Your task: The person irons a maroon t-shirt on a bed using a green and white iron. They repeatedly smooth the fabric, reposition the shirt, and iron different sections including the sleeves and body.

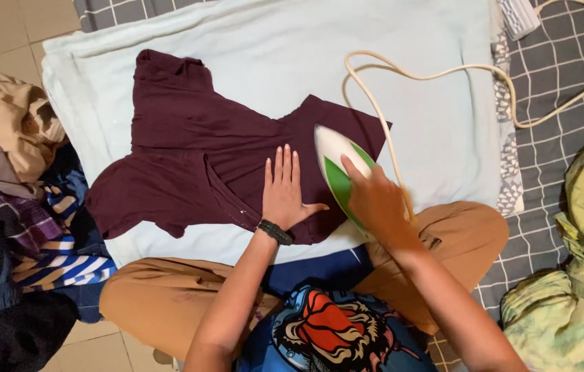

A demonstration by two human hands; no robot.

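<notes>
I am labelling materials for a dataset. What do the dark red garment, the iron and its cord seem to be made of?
The maroon garment looks like soft matte knit fabric: it drapes and creases. The iron, under the right hand, seems smooth glossy plastic, white and green. Its cord looks cream and matte, perhaps braided; too small to tell.

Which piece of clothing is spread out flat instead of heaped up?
The dark maroon garment, spread on the pale blue blanket under the left hand. The clothes at the far left and the green garment lie crumpled.
</notes>
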